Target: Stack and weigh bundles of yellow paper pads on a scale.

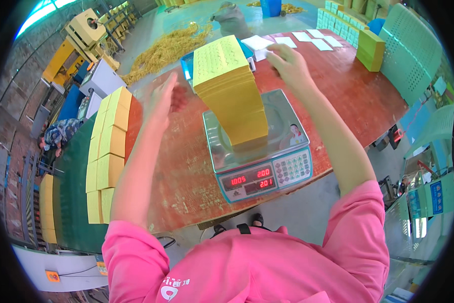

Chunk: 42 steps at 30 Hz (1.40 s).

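Observation:
A tall, slightly leaning stack of yellow paper (232, 96) stands on the metal pan of a digital scale (218, 151) with lit red digits. To the left of the stack, apart from it, my left hand (167, 100) is open and empty, its fingers blurred. My right hand (290, 64) is beyond the scale at the right, thumb and forefinger closed at the right edge of a white paper sheet (257, 42). That sheet lies over a small white pile, partly hidden behind the yellow stack. A blue tray (187, 65) shows behind the stack.
Several white sheets (320, 44) lie at the red table's (181, 187) far side. A yellow block (370, 50) stands by a pale green perforated chair back (410, 53). Yellow paper bundles (111, 141) line the left. Another person (60, 134) is beyond them.

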Available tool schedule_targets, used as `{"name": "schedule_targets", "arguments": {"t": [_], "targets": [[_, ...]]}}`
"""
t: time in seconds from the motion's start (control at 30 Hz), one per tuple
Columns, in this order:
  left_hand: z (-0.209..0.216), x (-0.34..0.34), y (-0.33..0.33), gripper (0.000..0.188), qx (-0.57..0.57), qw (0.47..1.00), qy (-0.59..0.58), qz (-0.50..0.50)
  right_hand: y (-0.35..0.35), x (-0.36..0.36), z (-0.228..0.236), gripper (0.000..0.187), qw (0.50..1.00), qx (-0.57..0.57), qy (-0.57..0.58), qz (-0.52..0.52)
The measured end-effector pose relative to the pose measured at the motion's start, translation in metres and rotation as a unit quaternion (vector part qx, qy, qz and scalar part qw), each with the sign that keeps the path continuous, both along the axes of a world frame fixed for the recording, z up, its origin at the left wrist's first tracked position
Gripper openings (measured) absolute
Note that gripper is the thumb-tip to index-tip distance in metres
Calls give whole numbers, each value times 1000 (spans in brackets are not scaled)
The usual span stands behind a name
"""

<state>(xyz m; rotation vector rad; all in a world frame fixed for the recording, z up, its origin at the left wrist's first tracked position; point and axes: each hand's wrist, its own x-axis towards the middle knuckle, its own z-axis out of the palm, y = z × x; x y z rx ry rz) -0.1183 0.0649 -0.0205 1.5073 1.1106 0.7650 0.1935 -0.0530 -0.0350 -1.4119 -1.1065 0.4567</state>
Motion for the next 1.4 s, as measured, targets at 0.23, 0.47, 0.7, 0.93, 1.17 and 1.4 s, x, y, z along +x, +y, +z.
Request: {"name": "schedule_targets", "arguments": {"t": [0.23,0.47,0.7,0.93,1.17,1.4], "targets": [[-204,-186,-51,45,224,903,346,117,-98,118,-187,37,941,-149,-224,-207],[-261,-245,-154,54,272,811,509,92,-163,87,-251,35,811,-225,-498,-208],[-263,-249,-163,52,275,808,514,88,-169,86,-253,34,812,-224,-496,-212],[-261,-246,-160,53,265,809,518,87,-165,86,-251,33,815,-218,-492,-213],[-255,-240,-150,49,227,857,447,118,-163,87,-246,30,831,-186,-479,-213],[-116,-124,-102,32,240,969,24,53,-168,79,-239,31,837,-174,-456,-248]]}}
